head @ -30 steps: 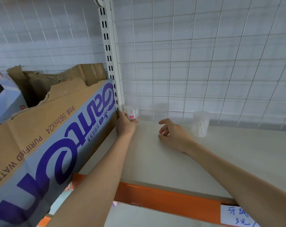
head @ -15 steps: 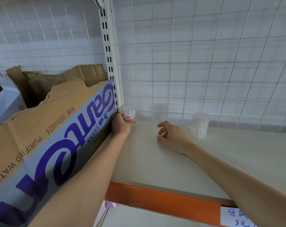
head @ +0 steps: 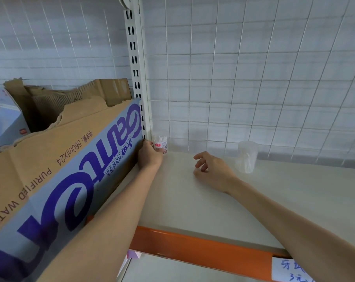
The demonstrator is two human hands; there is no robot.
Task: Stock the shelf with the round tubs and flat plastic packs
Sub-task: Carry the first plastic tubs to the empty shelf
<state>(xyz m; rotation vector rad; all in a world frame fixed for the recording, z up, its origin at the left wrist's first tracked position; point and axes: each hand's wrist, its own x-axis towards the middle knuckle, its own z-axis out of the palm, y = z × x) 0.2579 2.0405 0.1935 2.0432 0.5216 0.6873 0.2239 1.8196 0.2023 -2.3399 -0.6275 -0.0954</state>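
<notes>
One orange shelf edge (head: pixel 203 245) nearest; one cardboard box (head: pixel 50 169) at left. Right grip (head: pixel 211 169) loosely curled, holding nothing, resting on shelf (head: pixel 192 204). Left grip (head: pixel 150 157) clasps one tub (head: pixel 162 142) in back-left corner. One second tub (head: pixel 247 156) upright by wire grid (head: pixel 233 78), untouched. Two tubs total.

Shop aisle, wire-backed shelf (head: pixel 223 200), handwritten price label (head: pixel 290 270), stock carton (head: pixel 56 169)

You can reach in from the front over the orange edge (head: pixel 192 243). The shelf (head: pixel 192 204) gives open room between the corner tub (head: pixel 162 143) and the clear tub (head: pixel 246 157) near the back. The wire grid (head: pixel 253 88) closes the rear; the cardboard box (head: pixel 60 169) and slotted post (head: pixel 140 78) wall off your left.
</notes>
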